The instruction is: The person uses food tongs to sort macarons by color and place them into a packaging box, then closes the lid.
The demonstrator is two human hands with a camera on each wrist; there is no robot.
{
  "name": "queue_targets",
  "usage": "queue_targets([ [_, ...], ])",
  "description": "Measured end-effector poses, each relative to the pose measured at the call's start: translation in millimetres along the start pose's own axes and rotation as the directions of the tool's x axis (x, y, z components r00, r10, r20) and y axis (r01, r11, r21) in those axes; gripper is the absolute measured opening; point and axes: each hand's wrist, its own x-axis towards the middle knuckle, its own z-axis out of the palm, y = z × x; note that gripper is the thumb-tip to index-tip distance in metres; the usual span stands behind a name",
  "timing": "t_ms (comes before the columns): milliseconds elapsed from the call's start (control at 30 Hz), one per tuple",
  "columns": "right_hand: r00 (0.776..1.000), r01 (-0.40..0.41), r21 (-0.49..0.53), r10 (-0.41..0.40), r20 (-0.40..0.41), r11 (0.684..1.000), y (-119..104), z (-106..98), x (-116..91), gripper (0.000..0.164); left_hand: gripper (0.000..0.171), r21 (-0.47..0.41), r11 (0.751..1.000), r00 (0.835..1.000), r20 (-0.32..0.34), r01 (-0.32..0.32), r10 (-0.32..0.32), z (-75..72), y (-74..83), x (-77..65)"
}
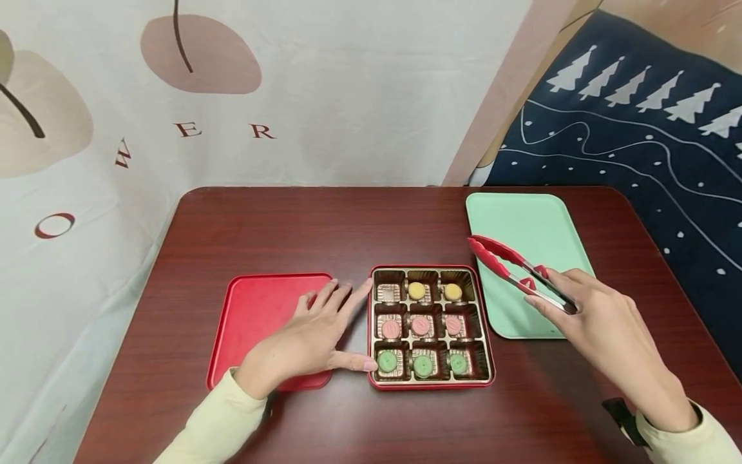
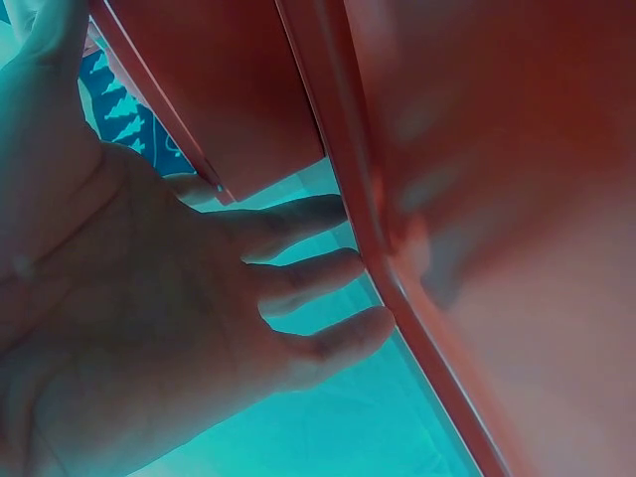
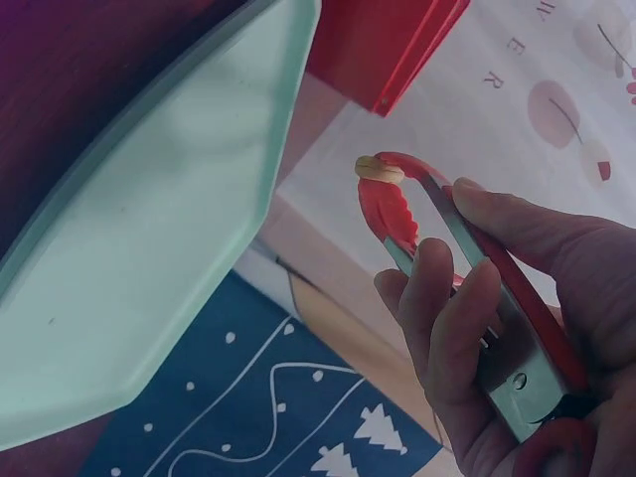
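Observation:
My right hand [image 1: 608,316] grips kitchen tongs [image 1: 549,298] with red tips over the mint-green tray [image 1: 533,222]. Between the tips, in the right wrist view, a small round yellowish sweet [image 3: 379,169] is pinched; the head view hides it. My left hand [image 1: 304,341] has its fingers spread, thumb and index fingertips at the left side of a red box [image 1: 431,386]. Inside the box a gold-brown divider holds two yellow sweets [image 1: 417,291] in the back row, three pink sweets [image 1: 420,326] in the middle and three green sweets [image 1: 423,366] in front. The back left compartment shows its bare bottom.
A red lid [image 1: 261,316] lies left of the box, partly under my left hand. All of it rests on a dark red-brown table [image 1: 324,225]. Behind stands a pale printed cloth [image 1: 359,96], with a navy cloth [image 1: 626,148] at the right.

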Motion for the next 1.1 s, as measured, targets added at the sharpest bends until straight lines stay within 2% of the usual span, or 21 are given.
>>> queue_targets([
  [267,1.000,0.010,0.018,-0.010,0.017,1.000,-13,1,1,0.060,0.129,0.001,1.000,1.000,0.006,0.002,-0.002,-1.6,0.1,-0.7],
  [533,0.998,0.064,0.052,-0.064,0.007,0.997,-26,5,2,0.060,0.129,0.019,1.000,1.000,0.028,0.008,-0.008,-4.4,0.8,-2.2],
  [633,0.996,0.086,0.060,-0.086,0.001,0.994,-30,6,2,0.061,0.129,0.011,1.000,1.000,0.024,0.005,-0.005,-4.7,1.1,-3.1],
  [900,0.996,0.079,0.079,-0.082,0.035,0.994,-43,9,4,0.063,0.128,-0.006,1.000,1.000,0.004,0.002,-0.002,-5.3,2.3,-2.6],
  [1100,0.992,0.118,0.105,-0.123,0.039,0.987,-51,11,5,0.063,0.128,0.003,1.000,1.000,0.015,0.010,-0.010,-6.5,2.9,-3.7],
])
